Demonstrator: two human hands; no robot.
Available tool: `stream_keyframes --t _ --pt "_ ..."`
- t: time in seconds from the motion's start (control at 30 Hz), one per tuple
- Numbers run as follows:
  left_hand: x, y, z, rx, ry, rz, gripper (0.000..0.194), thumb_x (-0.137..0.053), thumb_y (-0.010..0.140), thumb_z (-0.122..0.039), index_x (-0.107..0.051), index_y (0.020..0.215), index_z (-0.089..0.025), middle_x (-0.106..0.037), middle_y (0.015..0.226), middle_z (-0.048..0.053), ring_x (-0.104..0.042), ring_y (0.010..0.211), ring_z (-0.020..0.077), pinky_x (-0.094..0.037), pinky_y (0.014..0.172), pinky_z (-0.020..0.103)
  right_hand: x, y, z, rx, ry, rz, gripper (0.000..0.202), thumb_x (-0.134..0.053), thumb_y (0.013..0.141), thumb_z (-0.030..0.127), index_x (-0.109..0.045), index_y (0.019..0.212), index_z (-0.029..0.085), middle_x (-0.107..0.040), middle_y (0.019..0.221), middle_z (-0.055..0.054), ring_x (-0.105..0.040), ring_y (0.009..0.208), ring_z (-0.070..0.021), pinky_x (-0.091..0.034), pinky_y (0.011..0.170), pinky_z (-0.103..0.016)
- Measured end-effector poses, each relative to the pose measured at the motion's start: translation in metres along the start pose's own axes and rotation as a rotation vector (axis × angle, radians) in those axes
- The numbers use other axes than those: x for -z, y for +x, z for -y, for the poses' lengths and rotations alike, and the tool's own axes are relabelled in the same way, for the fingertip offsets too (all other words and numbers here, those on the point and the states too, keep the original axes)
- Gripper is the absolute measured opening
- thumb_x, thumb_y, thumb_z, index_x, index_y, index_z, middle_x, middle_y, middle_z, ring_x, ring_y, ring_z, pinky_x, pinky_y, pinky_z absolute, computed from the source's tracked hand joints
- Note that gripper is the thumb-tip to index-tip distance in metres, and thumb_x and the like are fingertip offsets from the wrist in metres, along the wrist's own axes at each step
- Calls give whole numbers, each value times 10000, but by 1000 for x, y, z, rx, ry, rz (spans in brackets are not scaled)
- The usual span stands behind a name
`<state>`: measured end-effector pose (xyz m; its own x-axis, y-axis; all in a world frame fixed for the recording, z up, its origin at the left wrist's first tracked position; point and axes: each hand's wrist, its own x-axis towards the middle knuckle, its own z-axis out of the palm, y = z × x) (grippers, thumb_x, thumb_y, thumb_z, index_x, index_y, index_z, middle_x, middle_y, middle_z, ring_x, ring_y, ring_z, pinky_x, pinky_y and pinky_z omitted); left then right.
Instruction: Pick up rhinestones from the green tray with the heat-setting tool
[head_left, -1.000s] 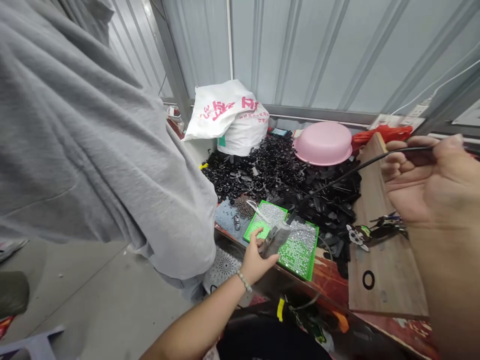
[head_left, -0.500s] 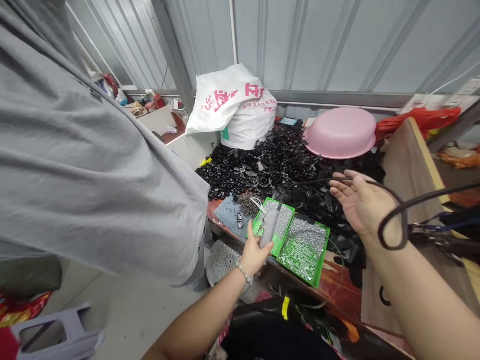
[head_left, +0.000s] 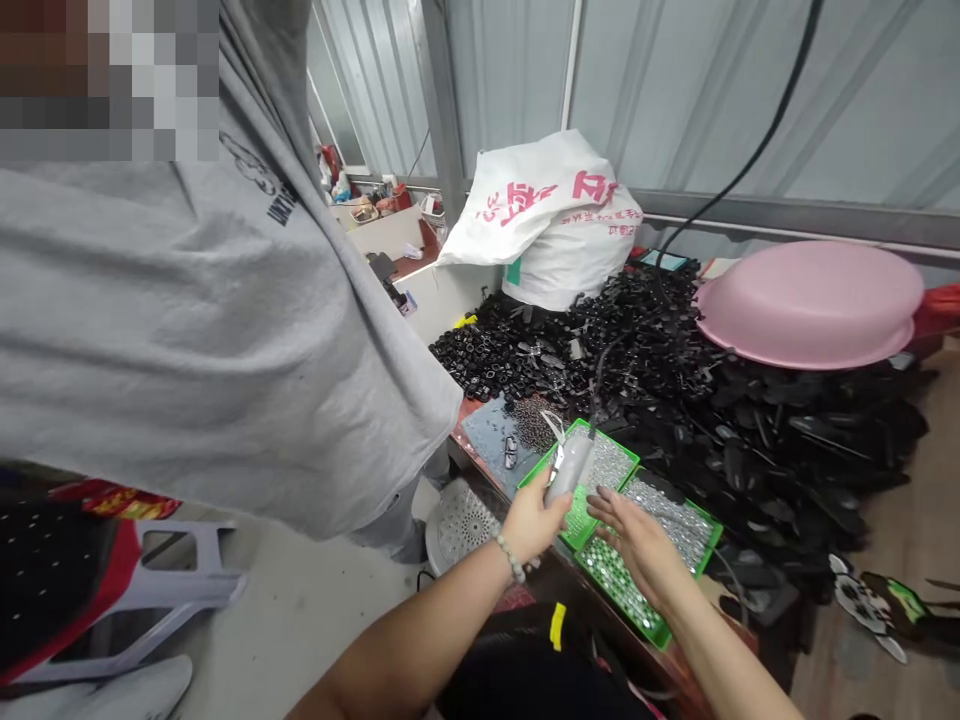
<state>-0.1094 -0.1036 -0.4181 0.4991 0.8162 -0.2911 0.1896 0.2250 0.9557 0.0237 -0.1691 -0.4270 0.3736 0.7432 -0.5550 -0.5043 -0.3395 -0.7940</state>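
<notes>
My left hand [head_left: 534, 518] is wrapped round a grey corded handheld tool [head_left: 571, 466], whose exact kind I cannot make out. It hovers above a green tray [head_left: 546, 462] of small shiny silvery pieces. A black cord [head_left: 598, 385] leaves the tool's far end toward the pile. My right hand [head_left: 637, 535] has its fingers stretched out, apart from the tool, over a second green tray [head_left: 716, 535] with similar pieces. Left of the trays lies a blue mat [head_left: 487, 432] with a small dark-framed piece [head_left: 511, 452] on it and brownish beads [head_left: 534, 422] beside it.
Many small black parts [head_left: 660, 370] are heaped behind the trays. A white sack [head_left: 574, 255] and an upturned pink basin [head_left: 814, 300] stand at the back. A person in a grey shirt [head_left: 300, 350] is close on my left. A perforated stool [head_left: 461, 530] stands below the table edge.
My right hand has come down and inward from the raised cord to beside the tool. The cord no longer loops over my right wrist; it arcs up toward the wall. My view has shifted left.
</notes>
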Motion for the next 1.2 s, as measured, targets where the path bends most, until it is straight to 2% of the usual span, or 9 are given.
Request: stream_keyframes --t 0.13,0.27,0.33,0.5,0.7,0.83,1.0,1.1,1.2 --pt "8 18 21 69 -19 -89 706 -577 749 -269 -237 1354 -141 -573 729 2 -537 516 99 -439 498 214 39 5 -14 -11 40 -186 636 -747 423 589 -609 888 178 -657 879 -87 -609 816 -217 -475 633 -292" --pt "10 41 42 128 -41 -105 484 -603 751 -369 -459 1148 -131 -594 780 33 -587 589 115 -424 502 197 73 -8 -38 -52 80 -336 624 -760 386 558 -612 853 172 -653 821 -80 -604 751 -198 -470 581 -270" --pt "7 52 51 142 -47 -121 492 -598 760 -415 -464 1135 -126 -606 822 53 -598 614 119 -433 528 203 86 -17 -48 -77 90 -405 614 -764 373 545 -610 833 169 -649 789 -79 -600 713 -190 -465 546 -263" --pt "-7 82 73 155 -38 -168 721 -609 784 -346 -192 1342 -157 -621 953 92 -626 688 134 -468 596 230 112 -37 -70 -103 71 -526 588 -732 416 529 -599 865 175 -643 776 -66 -604 680 -177 -486 550 -269" --pt "-28 120 98 181 -3 -221 309 -571 823 -243 -497 1103 -135 -600 991 68 -593 860 151 -498 756 314 136 -48 -92 -69 -117 -664 530 -637 515 570 -600 837 150 -636 771 -82 -608 730 -212 -498 620 -317" --pt "-24 132 100 238 13 -257 252 -537 847 -265 -538 1061 -130 -571 1031 62 -570 881 159 -500 771 358 155 -28 -95 11 -323 -814 404 -608 705 455 -573 956 140 -604 933 -79 -571 871 -199 -460 804 -383" --pt "-26 109 69 292 -33 -251 250 -513 849 -176 -501 1096 -143 -561 1080 64 -551 961 148 -461 839 324 163 16 -88 43 -450 -876 302 -533 839 397 -548 985 134 -567 943 -48 -549 849 -156 -453 791 -373" --pt "-59 63 44 378 -117 -128 195 -487 860 -200 -521 1048 -162 -608 993 62 -579 922 127 -444 826 268 146 10 -77 97 -474 -817 305 -492 850 425 -555 910 132 -574 830 -32 -550 766 -143 -454 759 -350" --pt "-108 19 24 563 -254 151 296 -520 830 -401 -573 854 -111 -649 795 116 -635 716 205 -481 664 335 121 -31 -62 217 -518 -680 377 -470 795 517 -573 845 159 -598 774 -38 -560 755 -166 -457 753 -314"
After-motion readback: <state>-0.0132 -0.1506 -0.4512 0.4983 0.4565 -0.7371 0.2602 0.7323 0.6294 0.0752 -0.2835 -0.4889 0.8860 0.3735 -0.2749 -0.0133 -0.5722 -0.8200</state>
